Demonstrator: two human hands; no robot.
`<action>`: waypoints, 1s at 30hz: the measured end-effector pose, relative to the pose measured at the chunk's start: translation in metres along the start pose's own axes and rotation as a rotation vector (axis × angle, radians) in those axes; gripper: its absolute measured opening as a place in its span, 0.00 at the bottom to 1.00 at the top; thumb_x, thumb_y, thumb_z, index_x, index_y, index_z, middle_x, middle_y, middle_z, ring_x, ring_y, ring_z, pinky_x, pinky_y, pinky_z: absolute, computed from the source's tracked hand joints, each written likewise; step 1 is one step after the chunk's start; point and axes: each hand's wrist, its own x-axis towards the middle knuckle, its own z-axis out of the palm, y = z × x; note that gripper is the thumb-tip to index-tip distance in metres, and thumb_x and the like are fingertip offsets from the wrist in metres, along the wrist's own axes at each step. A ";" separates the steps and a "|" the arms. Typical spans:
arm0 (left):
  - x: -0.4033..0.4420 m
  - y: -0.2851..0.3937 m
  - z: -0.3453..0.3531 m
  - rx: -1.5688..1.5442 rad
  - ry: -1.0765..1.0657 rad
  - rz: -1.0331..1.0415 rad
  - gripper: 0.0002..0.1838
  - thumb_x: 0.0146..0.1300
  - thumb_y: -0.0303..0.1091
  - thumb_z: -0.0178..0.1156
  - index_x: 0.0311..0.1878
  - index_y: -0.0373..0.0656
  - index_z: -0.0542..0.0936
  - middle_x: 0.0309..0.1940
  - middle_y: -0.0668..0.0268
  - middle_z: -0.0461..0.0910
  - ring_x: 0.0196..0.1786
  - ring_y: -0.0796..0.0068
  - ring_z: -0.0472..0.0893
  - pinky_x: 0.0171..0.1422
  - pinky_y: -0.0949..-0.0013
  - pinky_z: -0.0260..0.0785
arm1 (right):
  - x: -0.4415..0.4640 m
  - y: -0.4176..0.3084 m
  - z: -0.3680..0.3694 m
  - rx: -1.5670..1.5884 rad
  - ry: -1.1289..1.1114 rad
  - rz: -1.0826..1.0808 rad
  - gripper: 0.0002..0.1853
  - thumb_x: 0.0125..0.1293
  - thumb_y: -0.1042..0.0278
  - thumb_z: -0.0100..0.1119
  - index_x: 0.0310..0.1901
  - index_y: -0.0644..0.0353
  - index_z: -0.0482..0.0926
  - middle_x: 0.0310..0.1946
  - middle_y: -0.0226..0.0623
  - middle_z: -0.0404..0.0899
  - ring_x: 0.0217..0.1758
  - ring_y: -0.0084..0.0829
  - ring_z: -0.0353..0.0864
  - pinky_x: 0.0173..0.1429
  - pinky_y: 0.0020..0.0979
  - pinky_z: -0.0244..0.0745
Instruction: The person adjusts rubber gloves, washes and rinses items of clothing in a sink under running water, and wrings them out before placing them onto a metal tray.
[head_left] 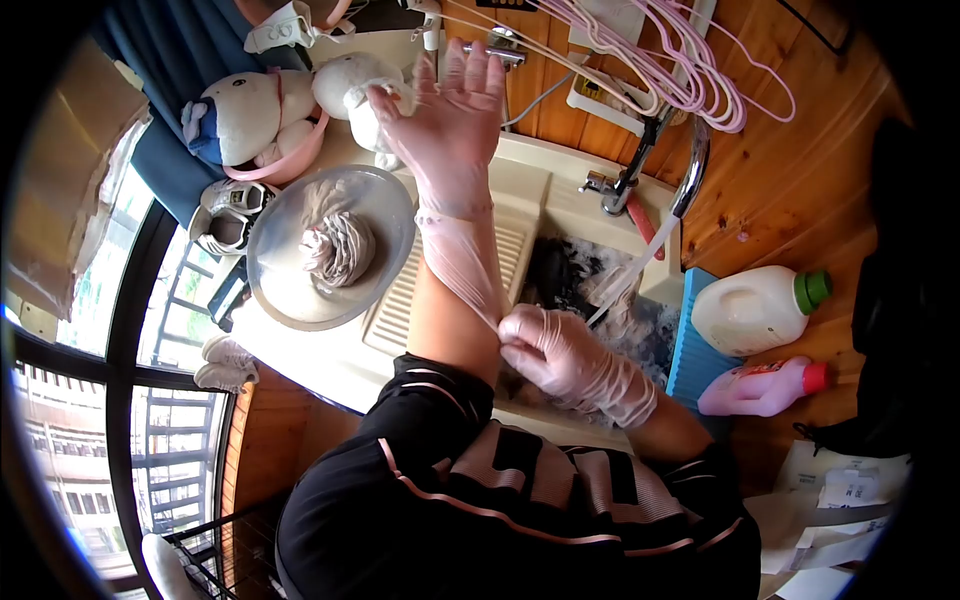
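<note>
My left hand [450, 135] is raised with its fingers spread, palm toward me, in a clear thin glove. The glove's cuff [462, 262] is stretched down along my left forearm. Pinched on the edge of that cuff is my right hand [568, 358], gloved the same way. Below and beside my right hand lies the sink basin [650, 290], holding dark and pale wet cloth [565, 275] in sudsy water. To the left of my forearm, a translucent bowl [265, 280] holds a twisted bundle of greyish cloth [345, 250].
A chrome tap [692, 175] arches over the basin, with a pale stream below its spout. At right stand a white bottle [745, 312] with green cap and a pink bottle [755, 388]. Plush toys [250, 115], sneakers [228, 215] and pink hangers [690, 60] surround the counter.
</note>
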 end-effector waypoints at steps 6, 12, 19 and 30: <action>0.007 -0.028 -0.017 1.779 -0.373 0.926 0.30 0.60 0.48 0.57 0.62 0.44 0.67 0.52 0.53 0.71 0.57 0.55 0.69 0.62 0.53 0.59 | 0.017 -0.019 -0.009 -0.536 -0.005 -0.270 0.09 0.55 0.75 0.59 0.39 0.64 0.80 0.36 0.40 0.80 0.36 0.40 0.81 0.39 0.33 0.78; -0.032 -0.053 -0.015 2.606 -0.976 0.448 0.27 0.55 0.50 0.58 0.53 0.42 0.74 0.42 0.54 0.77 0.51 0.56 0.74 0.54 0.52 0.64 | 0.051 -0.029 -0.022 -0.393 0.345 -0.146 0.06 0.61 0.71 0.57 0.38 0.62 0.80 0.31 0.40 0.80 0.31 0.38 0.81 0.37 0.34 0.78; -0.042 -0.073 -0.111 3.031 -1.337 -0.194 0.18 0.55 0.42 0.56 0.45 0.41 0.79 0.44 0.59 0.78 0.50 0.57 0.74 0.56 0.53 0.61 | 0.067 -0.022 -0.004 -0.752 0.300 0.179 0.11 0.61 0.60 0.57 0.40 0.57 0.78 0.28 0.42 0.78 0.30 0.43 0.79 0.35 0.39 0.74; -0.059 -0.029 -0.110 3.176 -1.660 -0.555 0.21 0.48 0.38 0.64 0.45 0.36 0.80 0.42 0.55 0.80 0.42 0.61 0.79 0.56 0.49 0.64 | 0.068 0.014 0.017 0.233 0.325 0.236 0.04 0.62 0.76 0.57 0.31 0.66 0.75 0.24 0.26 0.73 0.28 0.15 0.69 0.34 0.19 0.67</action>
